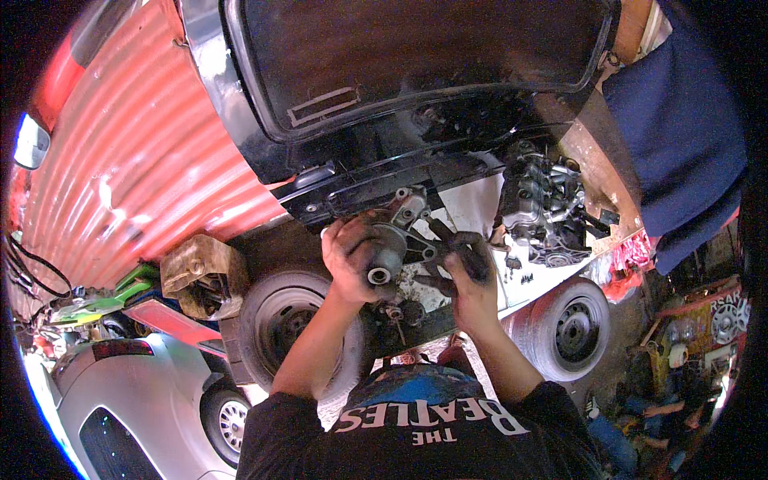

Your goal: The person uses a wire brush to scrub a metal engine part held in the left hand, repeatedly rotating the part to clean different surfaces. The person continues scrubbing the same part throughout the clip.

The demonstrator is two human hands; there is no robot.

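Note:
My left hand [346, 254] is wrapped round the cylindrical body of a grey metal starter-like part [389, 254]. Its round end with a central hole faces me, and a cast bracket with bolt holes juts out at the far end. Just right of this part is my right hand [472, 272], darkened as if by grease. Two of its fingers stretch toward the bracket, apart from each other, with nothing visible between them; the other fingers are curled. Whether a fingertip touches the bracket I cannot tell. Below my hands are smaller dark metal pieces [404, 314], partly hidden.
A dismantled engine block [544, 200] stands on the white work surface [512, 284] to the right, small bolts beside it. Beyond rises a black car panel [432, 64]. Wheels [292, 328] flank the bench. A worn metal housing [204, 272] and silver car [152, 384] are left.

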